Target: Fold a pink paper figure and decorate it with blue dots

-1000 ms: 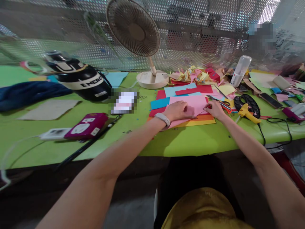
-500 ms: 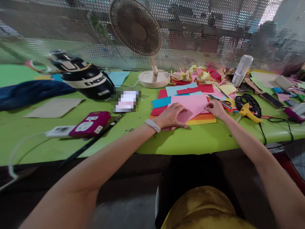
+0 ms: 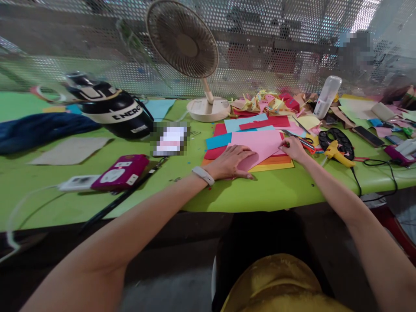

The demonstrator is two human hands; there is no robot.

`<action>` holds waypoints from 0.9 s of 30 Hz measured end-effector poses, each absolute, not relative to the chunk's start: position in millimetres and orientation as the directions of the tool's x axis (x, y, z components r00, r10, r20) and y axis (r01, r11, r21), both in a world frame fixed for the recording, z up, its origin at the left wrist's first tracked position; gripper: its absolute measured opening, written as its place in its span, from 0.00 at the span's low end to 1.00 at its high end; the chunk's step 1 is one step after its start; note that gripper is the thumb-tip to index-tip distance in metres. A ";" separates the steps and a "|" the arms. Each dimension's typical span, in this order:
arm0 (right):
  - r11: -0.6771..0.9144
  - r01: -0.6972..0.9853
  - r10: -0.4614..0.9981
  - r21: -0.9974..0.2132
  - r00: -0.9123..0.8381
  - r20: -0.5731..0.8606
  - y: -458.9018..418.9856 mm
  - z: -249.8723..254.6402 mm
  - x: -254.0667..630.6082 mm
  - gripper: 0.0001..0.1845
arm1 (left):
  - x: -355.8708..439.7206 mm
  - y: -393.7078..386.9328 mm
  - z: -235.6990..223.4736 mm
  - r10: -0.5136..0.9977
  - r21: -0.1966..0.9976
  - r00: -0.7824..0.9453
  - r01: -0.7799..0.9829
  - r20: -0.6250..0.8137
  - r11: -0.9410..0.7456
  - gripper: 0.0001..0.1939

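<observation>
The left hand [image 3: 227,164] is resting lower and farther left on the pink sheet [image 3: 260,143] than it was 1 second ago, when its fingers were bunching nearer the right fingertips. Now they are spreading palm down, gripping nothing that I can make out, the thumb pointing along the near edge. The right hand [image 3: 293,148] is staying put, its fingertips drawing together and seemingly pinching the sheet's right edge. More pink is showing between the 2 hands, and I am reading this as the left side being steadied or smoothed while the right is anchoring.

The sheet is lying right under the left fingers and reaching to the right ones, overlapping an orange sheet [image 3: 276,160] and a yellow sheet [image 3: 282,166]. Rightward of the right fingers, a yellow glue gun [image 3: 338,155] is lying against a black palette [image 3: 345,141].
</observation>
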State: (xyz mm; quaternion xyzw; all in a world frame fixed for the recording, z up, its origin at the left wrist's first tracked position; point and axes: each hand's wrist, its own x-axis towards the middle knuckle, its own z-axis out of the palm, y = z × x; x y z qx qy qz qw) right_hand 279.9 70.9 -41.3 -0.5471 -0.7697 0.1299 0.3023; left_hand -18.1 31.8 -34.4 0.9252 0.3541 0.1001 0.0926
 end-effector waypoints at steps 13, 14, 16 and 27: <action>0.344 0.782 0.927 -0.519 -0.197 0.318 71.7 -42.9 278.1 0.09 | -26.4 34.7 -40.6 0.630 0.205 0.776 0.615 0.011 -0.761 0.56; 0.335 0.789 0.928 -0.515 -0.181 0.325 71.1 -43.6 276.7 0.09 | -26.0 34.7 -39.8 0.618 0.212 0.786 0.605 -0.009 -0.767 0.56; 0.331 0.804 0.922 -0.495 -0.163 0.353 68.0 -45.1 272.5 0.12 | -25.1 34.3 -38.0 0.596 0.220 0.802 0.589 -0.040 -0.777 0.56; 0.203 0.905 0.979 -0.374 -0.177 0.103 46.0 -39.0 250.2 0.53 | -24.9 33.8 -36.8 0.590 0.187 0.805 0.589 -0.060 -0.786 0.53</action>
